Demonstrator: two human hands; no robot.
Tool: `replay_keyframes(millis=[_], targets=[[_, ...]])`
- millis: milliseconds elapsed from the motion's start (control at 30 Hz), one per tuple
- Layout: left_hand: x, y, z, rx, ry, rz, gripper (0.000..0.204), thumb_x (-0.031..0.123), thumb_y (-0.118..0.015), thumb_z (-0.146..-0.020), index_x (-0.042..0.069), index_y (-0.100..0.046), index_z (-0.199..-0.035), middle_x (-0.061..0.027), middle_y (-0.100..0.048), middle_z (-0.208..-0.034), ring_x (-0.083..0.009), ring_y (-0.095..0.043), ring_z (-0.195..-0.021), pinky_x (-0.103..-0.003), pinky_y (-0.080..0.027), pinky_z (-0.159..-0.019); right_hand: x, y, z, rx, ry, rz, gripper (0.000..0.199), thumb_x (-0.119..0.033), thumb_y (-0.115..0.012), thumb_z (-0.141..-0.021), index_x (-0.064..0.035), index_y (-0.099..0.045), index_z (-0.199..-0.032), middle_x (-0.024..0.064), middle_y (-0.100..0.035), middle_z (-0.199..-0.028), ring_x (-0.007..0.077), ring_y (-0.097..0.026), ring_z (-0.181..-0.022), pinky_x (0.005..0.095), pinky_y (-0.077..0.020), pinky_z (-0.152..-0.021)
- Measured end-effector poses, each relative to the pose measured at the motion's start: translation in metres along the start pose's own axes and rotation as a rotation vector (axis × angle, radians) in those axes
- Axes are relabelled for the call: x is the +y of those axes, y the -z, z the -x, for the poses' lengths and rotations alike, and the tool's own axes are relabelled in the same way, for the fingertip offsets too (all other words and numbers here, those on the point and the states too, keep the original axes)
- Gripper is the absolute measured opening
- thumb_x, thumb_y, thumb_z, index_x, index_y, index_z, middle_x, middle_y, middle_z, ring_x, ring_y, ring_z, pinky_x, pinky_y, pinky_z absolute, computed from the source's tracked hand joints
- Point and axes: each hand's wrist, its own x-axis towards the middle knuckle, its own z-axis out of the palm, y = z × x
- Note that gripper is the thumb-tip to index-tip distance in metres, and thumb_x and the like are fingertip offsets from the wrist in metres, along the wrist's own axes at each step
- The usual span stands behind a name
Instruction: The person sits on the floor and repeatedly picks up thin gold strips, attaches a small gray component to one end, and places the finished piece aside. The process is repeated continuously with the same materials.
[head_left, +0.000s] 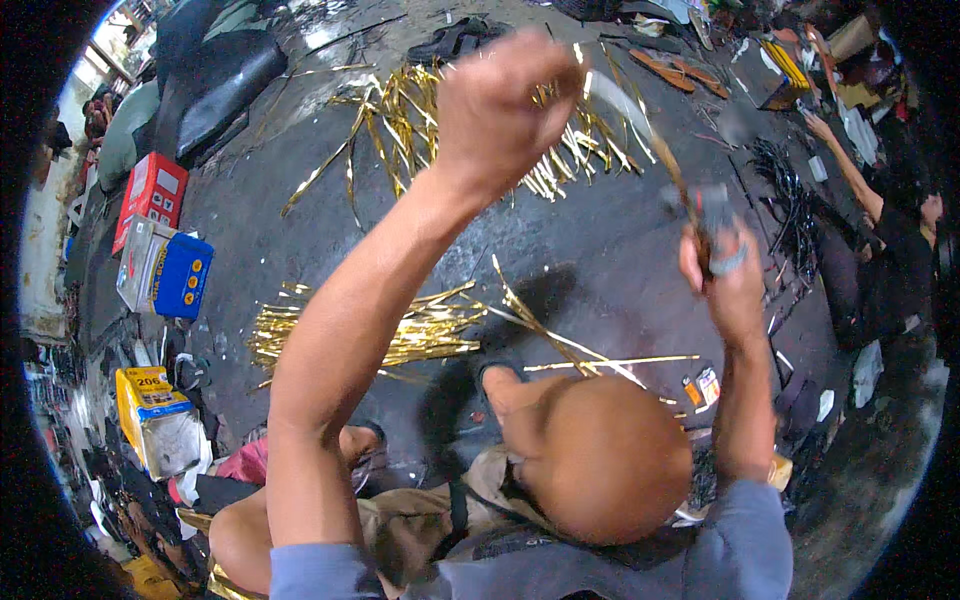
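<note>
Currently, left hand [515, 115], motion-blurred, is gripping one end of a curved strip [672, 165] beyond the gold bundle [440, 328]; right hand [728, 278] is clamping a blurred grey tool [712, 206], kind unclear, near the strip's other end, right of the bundle. Loose gold strips [395, 130] are lying beyond the bundle; red box [155, 192] is standing beyond-left of it.

Pale-brn strip [667, 160], bowed, blurry, upper R
</note>
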Motion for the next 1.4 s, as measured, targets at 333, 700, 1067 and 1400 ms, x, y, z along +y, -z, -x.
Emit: replay_keyframes(millis=[333,700,1067,1400], targets=[[-0.269,-0.141,0.113,-0.188,0.692,-0.191,0.037,0.010,-0.065,-0.078,0.004,-0.067,-0.115,-0.0174,-0.063,-0.116,-0.0359,-0.058,-0.113,-0.045,-0.050,-0.096,0.260,-0.030,0.138,0.054,-0.475,0.919,0.046,-0.015,-0.065,-0.087,0.0014,-0.048,-0.127,0.0269,-0.060,-0.110,0.0460,-0.059,-0.103,0.0527,-0.0467,-0.089],[-0.383,-0.238,0.054,-0.466,0.223,-0.513,0.023,0.014,-0.068,-0.075,0.008,-0.069,-0.098,-0.0112,-0.066,-0.100,-0.0306,-0.062,-0.105,-0.043,-0.056,-0.082,0.293,-0.078,0.081,0.039,-0.487,0.264,0.054,0.018,-0.048,-0.077,0.0019,-0.046,-0.128,0.0114,-0.060,-0.119,0.0181,-0.060,-0.105,0.0305,-0.0498,-0.091],[-0.085,-0.070,-0.044,0.518,0.070,0.351,0.012,0.002,-0.063,-0.080,0.005,-0.066,-0.092,-0.0128,-0.061,-0.081,-0.0302,-0.063,-0.070,-0.039,-0.051,-0.061,0.102,-0.089,-0.100,0.384,0.540,0.109,0.068,-0.023,-0.076,-0.081,-0.0001,-0.049,-0.139,0.0123,-0.062,-0.131,0.0300,-0.059,-0.120,0.0436,-0.0435,-0.104],[-0.027,-0.079,0.180,0.597,1.238,0.749,0.015,0.000,-0.073,-0.082,0.003,-0.069,-0.096,0.0006,-0.066,-0.079,-0.0044,-0.056,-0.067,-0.020,-0.042,-0.059,0.115,-0.152,-0.063,-0.489,0.328,0.140,0.036,-0.008,-0.076,-0.067,-0.0003,-0.068,-0.102,0.0159,-0.069,-0.096,0.0338,-0.068,-0.083,0.0398,-0.0554,-0.074]])
